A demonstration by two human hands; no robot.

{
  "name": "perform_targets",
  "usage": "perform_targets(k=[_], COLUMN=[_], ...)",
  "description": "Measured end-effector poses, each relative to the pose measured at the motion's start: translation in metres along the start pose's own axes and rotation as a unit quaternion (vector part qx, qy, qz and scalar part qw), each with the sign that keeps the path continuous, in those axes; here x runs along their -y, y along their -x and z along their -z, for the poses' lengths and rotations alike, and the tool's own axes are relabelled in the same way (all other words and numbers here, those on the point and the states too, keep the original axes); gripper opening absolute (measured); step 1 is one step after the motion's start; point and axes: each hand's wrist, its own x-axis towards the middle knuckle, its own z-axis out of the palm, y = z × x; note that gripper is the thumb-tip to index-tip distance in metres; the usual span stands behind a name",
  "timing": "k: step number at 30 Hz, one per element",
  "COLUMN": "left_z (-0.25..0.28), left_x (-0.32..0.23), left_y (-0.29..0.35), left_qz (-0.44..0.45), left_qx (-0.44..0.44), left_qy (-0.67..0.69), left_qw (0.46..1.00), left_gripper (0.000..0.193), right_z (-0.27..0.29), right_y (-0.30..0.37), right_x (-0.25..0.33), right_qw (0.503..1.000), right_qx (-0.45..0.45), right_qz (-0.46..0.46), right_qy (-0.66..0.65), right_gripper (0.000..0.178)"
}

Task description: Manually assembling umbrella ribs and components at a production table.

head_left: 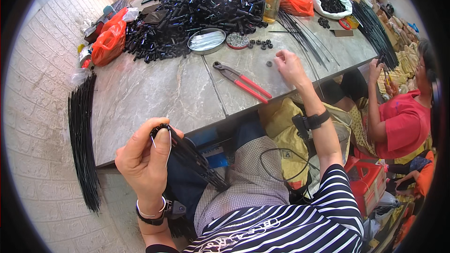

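Note:
My left hand (143, 159) is closed around the top of a bundle of thin black ribs (194, 161), like an umbrella frame, which slants down toward my lap. A thin white wire (168, 152) sticks out at the gripped end. My right hand (291, 69) is over the table's near edge, its fingertips pinched together; whatever they hold is too small to make out. Beside those fingers lies a small black ring-shaped part (269, 64). Pincers (243, 84) with red handles rest on the table, left of my right hand.
A big heap of black tubes (187, 9) covers the table's far side. Before it are an oval tin of wires (206, 48), a round tin (237, 41) and small black parts (260, 44). Long black rods (304, 37) lie right. A co-worker in red (403, 121) sits at right.

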Motion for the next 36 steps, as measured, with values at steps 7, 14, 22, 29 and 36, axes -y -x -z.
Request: perform_targets(k=[7, 14, 22, 29, 36], left_z=[-0.001, -0.01, -0.015, -0.004, 0.015], left_x=[0.0, 0.005, 0.004, 0.001, 0.008], left_y=[0.0, -0.003, -0.006, -0.012, -0.012], left_qz=[0.035, 0.005, -0.015, 0.008, 0.032], left_qx=[0.0, 0.025, 0.024, 0.071, 0.121], left_qy=[-0.016, 0.024, 0.041, 0.021, 0.11], left_qw=[0.999, 0.999, 0.999, 0.997, 0.986], left_gripper=[0.016, 0.018, 0.022, 0.026, 0.03], right_z=[-0.01, 0.043, 0.078, 0.075, 0.059], right_y=[0.012, 0.062, 0.095, 0.097, 0.111], right_x=[0.017, 0.183, 0.272, 0.281, 0.278], right_qw=[0.982, 0.907, 0.888, 0.888, 0.888], right_qx=[-0.024, 0.157, 0.277, 0.234, 0.164], right_qz=[0.095, 0.177, 0.323, 0.39, 0.416], right_qy=[0.16, -0.348, -0.172, -0.066, -0.104], right_gripper=[0.022, 0.023, 0.019, 0.015, 0.018])
